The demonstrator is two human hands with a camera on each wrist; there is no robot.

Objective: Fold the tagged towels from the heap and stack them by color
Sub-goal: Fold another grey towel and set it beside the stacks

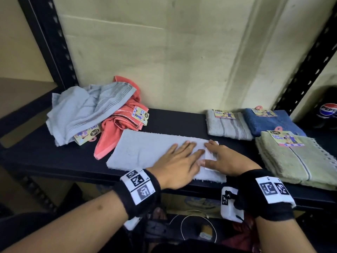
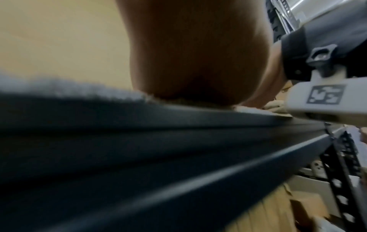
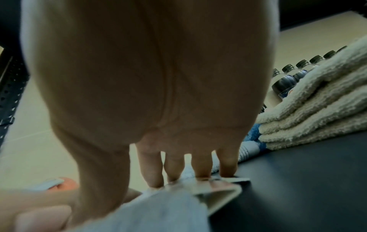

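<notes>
Black metal shelf (image 1: 173, 117): left hand (image 1: 179, 161), fingers straight, presses flat on grey towel (image 1: 145, 152) at front edge; right hand (image 1: 224, 159) fingers flat on its paper tag (image 1: 210, 155). Heap (image 1: 91, 110) rear left, folded stacks (image 1: 291, 157) right.

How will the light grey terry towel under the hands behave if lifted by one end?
Probably floppy: the light grey terry towel lies limp and flat on the black metal shelf, like the crumpled heap behind. Likely light for its size and not slippery, given its fuzzy pile. The fold may fall open, since both the left hand and right hand press it flat.
</notes>
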